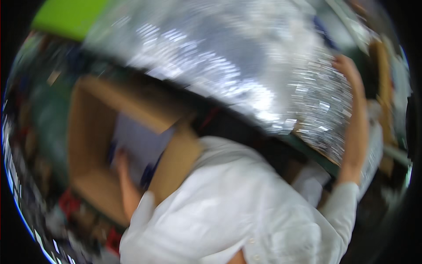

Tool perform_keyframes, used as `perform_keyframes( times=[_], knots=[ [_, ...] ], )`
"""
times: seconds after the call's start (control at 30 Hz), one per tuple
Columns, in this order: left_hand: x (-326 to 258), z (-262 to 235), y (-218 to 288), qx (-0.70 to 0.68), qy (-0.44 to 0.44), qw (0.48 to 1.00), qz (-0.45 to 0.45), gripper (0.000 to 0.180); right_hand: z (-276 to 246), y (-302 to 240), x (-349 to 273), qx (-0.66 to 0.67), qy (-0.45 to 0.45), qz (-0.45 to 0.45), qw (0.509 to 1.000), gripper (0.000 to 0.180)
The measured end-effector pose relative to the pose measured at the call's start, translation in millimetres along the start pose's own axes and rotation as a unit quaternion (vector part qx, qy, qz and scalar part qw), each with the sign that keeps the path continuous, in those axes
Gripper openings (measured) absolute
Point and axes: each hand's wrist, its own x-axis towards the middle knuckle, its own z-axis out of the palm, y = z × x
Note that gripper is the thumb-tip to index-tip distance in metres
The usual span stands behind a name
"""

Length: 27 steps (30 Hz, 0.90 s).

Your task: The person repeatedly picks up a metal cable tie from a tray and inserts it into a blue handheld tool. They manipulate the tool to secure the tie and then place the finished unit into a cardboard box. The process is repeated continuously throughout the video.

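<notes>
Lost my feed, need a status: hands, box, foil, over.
Left hand down inside the open cardboard box, on white contents. Right hand up on the silver foil sheet. Picture blurred; grips unclear.

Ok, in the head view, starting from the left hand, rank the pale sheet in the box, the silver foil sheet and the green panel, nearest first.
From the left hand:
1. Pale sheet, inside the cardboard box, right by the hand.
2. Silver foil sheet, above and to the right.
3. Green panel, top left corner, farthest.

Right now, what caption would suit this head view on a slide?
Left hand inside an open cardboard box; right hand raised against silvery sheeting.
</notes>
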Motion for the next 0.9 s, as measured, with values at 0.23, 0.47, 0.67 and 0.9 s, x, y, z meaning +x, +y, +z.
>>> perform_keyframes(
  times=[0.23,0.47,0.67,0.9],
  knots=[
    [-5,16,-49,-0.076,0.118,0.988,-0.07,0.031,-19,32,-4,0.048,0.011,0.015,0.999,0.019],
    [58,3,-64,0.106,0.204,0.965,0.127,0.034,-64,48,-161,0.257,0.235,0.091,0.933,0.043],
    [96,-9,-107,0.391,0.074,0.91,0.119,0.038,7,-90,-301,0.247,0.227,0.052,0.94,0.049],
    [28,-26,2,0.35,0.051,0.914,0.2,0.05,39,-171,-383,0.351,0.323,0.08,0.875,0.044]
  ],
)
